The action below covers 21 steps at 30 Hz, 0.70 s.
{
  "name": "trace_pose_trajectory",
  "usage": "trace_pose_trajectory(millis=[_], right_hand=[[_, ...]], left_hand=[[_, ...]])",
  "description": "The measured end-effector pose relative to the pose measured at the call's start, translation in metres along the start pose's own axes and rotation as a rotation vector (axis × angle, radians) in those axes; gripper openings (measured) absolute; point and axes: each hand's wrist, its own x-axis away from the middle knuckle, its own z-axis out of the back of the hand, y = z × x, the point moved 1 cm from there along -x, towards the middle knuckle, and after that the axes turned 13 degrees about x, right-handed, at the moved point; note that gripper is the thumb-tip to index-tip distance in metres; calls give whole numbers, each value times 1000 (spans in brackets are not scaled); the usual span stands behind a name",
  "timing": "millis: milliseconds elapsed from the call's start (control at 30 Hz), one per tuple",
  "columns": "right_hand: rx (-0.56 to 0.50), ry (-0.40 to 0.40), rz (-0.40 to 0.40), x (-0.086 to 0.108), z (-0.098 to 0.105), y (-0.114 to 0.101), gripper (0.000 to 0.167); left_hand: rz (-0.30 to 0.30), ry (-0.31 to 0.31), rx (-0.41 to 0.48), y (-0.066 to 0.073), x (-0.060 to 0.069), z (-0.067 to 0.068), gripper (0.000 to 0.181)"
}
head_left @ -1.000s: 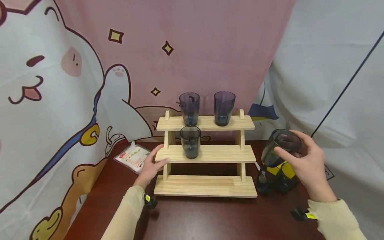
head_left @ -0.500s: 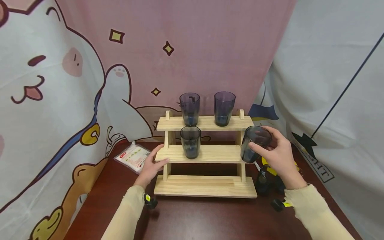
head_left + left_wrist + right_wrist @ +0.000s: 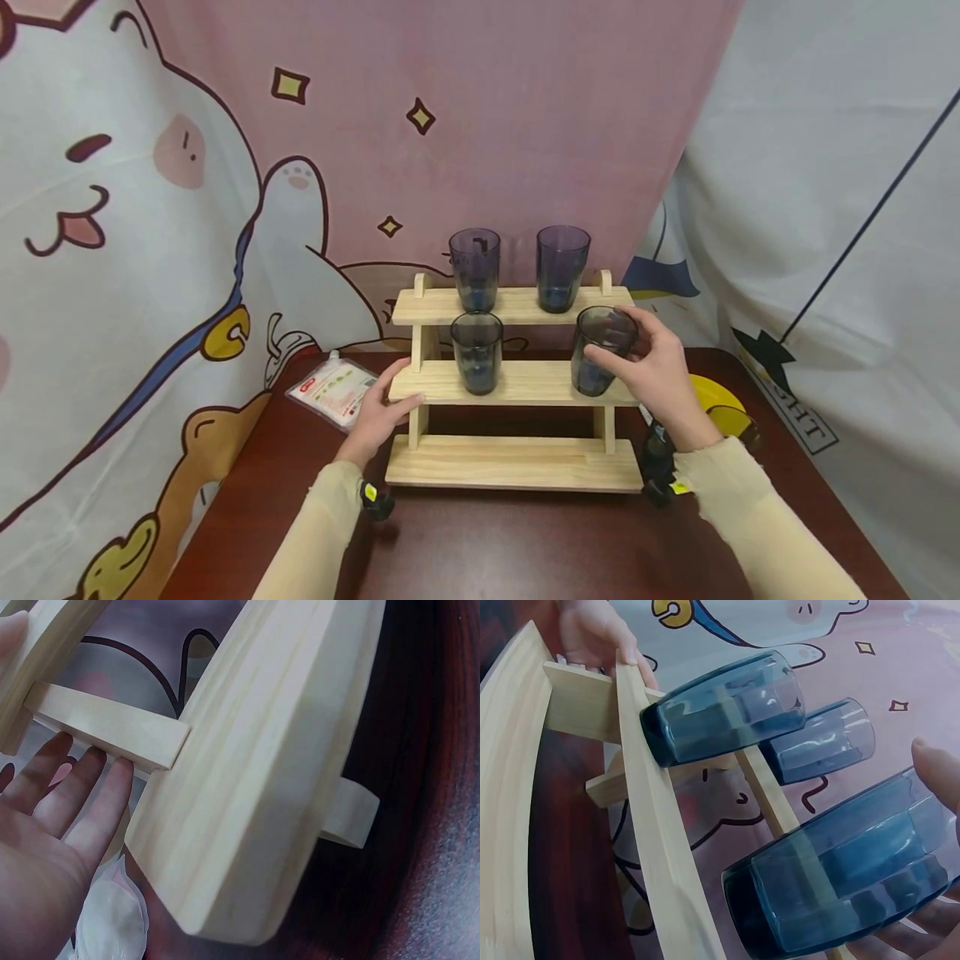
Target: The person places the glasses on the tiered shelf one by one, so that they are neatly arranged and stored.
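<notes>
A three-tier wooden display rack (image 3: 517, 464) stands on the dark red table. My left hand (image 3: 377, 417) grips the left end of its middle board, thumb at the board and fingers by the side support (image 3: 112, 724). My right hand (image 3: 663, 379) holds a dark tinted drinking glass (image 3: 590, 371) upright at the right part of the middle board; whether its base touches the wood, I cannot tell. Another glass (image 3: 477, 354) stands on the left of that board. Two more glasses, one left (image 3: 476, 271) and one right (image 3: 562, 268), stand on the top board.
Right of the rack, partly behind my right forearm, lie a yellow object (image 3: 712, 392) and dark glassware (image 3: 657, 454). A flat white printed pouch (image 3: 333, 390) lies left of the rack. Printed cloth (image 3: 600, 108) hangs close behind and at both sides.
My right hand has carried the glass leftward from beyond the rack's right side to the right part of the middle board. My left hand has stayed on the rack.
</notes>
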Motion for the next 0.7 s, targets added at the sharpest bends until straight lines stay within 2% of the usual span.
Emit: trace_pose_trajectory(millis=[267,700], right_hand=[[-19,-40,-13,-5,-16,2,78],[16,-38,19,-9,-29,8,77]], left_hand=[[1,-4,8,1,0,0,72],[0,-2,-2,0,0,0,71]])
